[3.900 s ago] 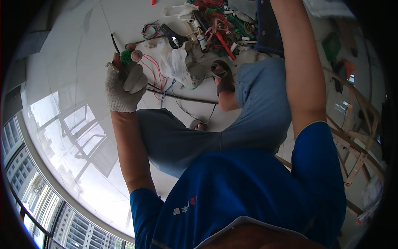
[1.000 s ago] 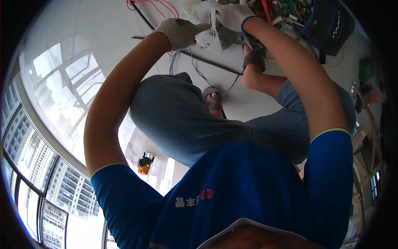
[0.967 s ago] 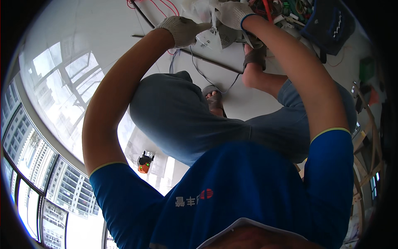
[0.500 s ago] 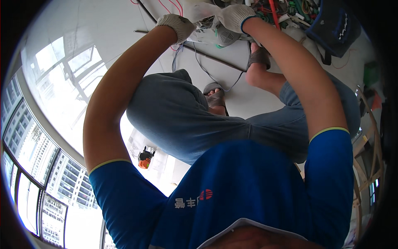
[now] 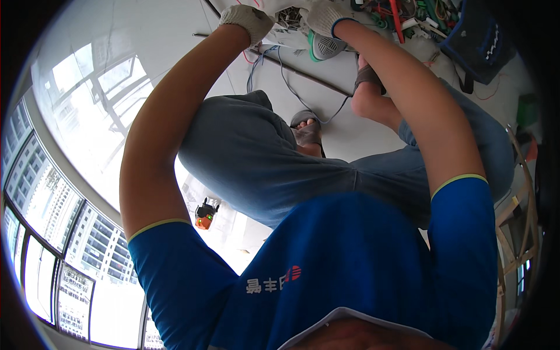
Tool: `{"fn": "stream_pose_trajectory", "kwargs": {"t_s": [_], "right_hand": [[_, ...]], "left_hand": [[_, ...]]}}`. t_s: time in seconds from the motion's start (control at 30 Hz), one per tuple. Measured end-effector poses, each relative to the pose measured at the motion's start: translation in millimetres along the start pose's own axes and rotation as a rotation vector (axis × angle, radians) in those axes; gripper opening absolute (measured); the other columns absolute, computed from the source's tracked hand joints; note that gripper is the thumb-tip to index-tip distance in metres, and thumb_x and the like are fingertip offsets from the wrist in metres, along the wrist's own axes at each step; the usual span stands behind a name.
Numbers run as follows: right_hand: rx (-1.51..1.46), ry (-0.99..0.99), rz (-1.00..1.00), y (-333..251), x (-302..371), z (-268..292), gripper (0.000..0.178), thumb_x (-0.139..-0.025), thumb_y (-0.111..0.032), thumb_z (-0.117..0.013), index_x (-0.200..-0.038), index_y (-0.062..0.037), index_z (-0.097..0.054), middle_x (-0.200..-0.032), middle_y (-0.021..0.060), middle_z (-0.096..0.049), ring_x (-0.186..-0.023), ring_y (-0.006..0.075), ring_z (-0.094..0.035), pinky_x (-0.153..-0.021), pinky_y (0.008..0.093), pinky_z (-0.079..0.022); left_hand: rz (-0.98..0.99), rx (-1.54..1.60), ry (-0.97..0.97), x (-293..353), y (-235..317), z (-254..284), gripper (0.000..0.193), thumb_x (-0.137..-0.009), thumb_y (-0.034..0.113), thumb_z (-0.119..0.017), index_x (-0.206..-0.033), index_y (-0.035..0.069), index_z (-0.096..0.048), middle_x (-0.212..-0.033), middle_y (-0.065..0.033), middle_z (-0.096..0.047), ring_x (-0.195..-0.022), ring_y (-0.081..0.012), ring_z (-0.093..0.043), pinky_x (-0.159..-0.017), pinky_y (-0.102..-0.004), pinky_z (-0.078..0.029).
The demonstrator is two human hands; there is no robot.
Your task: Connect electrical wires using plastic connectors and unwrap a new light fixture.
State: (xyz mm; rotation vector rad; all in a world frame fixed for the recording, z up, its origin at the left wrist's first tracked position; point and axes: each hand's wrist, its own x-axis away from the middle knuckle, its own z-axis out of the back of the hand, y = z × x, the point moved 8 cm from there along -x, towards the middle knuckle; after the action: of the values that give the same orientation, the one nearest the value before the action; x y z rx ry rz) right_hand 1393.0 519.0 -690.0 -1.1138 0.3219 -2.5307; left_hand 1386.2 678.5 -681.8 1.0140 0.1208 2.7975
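Both my hands wear white knitted work gloves and reach to the top edge of the picture. Between them is a whitish plastic bag with a pile of small metal pieces, perhaps screws, showing in its mouth. My left hand is closed at the bag's left side, its fingertips turned away. On the other side my right hand is curled at the bag's edge, fingers partly hidden. Just below my right hand lies a rounded grey patterned object with a green rim, its kind unclear.
Tools and wires are heaped at the upper right, beside a dark blue cloth tool bag. A dark rod and a loose cable lie on the pale floor near my sandalled feet. An orange-and-black device with green lights stands left of my legs.
The translucent plastic that covered the space between my hands has dropped away, and the metal pieces show more openly. My right hand has shifted slightly upward; the view has moved a little.
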Motion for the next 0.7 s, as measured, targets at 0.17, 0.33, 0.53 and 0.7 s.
{"fn": "stream_pose_trajectory", "kwargs": {"t_s": [0.17,0.33,0.53,0.7], "right_hand": [[-0.348,0.496,0.319,7,-43,-3,0.033,-0.1,-0.021,-0.051,-0.13,-0.0179,-0.065,-0.113,0.0164,-0.074,-0.099,0.0357,-0.071,-0.085,0.0483,-0.055],[0.421,0.047,0.17,-1,-54,-38,0.032,-0.099,-0.019,-0.052,-0.121,-0.0087,-0.072,-0.113,0.0145,-0.076,-0.104,0.0316,-0.072,-0.085,0.0458,-0.057],[0.391,-0.105,0.103,-21,-10,-7,0.037,-0.093,-0.021,-0.059,-0.124,-0.0067,-0.072,-0.114,0.0159,-0.075,-0.104,0.0316,-0.073,-0.085,0.0465,-0.058],[0.21,-0.048,-0.053,-10,-3,15,0.046,-0.092,-0.022,-0.06,-0.137,-0.0136,-0.063,-0.117,0.0161,-0.074,-0.106,0.0319,-0.073,-0.084,0.0474,-0.058]], "left_hand": [[0.091,0.009,0.051,-3,-6,25,0.05,-0.099,0.044,-0.047,-0.098,0.004,-0.077,-0.101,-0.0227,-0.073,-0.096,-0.0404,-0.07,-0.085,-0.0469,-0.055],[-0.087,-0.14,-0.276,14,22,15,0.062,-0.104,0.051,-0.036,-0.107,0.004,-0.076,-0.107,-0.0235,-0.072,-0.109,-0.0392,-0.068,-0.097,-0.0464,-0.051],[-0.081,-0.229,-0.174,-4,-19,-11,0.059,-0.105,0.049,-0.036,-0.113,0.005,-0.074,-0.117,-0.0213,-0.071,-0.109,-0.0395,-0.067,-0.095,-0.0479,-0.051],[-0.177,-0.288,-0.139,9,5,12,0.049,-0.104,0.042,-0.041,-0.11,0.006,-0.074,-0.114,-0.0199,-0.072,-0.104,-0.0387,-0.069,-0.09,-0.0504,-0.052]]}}
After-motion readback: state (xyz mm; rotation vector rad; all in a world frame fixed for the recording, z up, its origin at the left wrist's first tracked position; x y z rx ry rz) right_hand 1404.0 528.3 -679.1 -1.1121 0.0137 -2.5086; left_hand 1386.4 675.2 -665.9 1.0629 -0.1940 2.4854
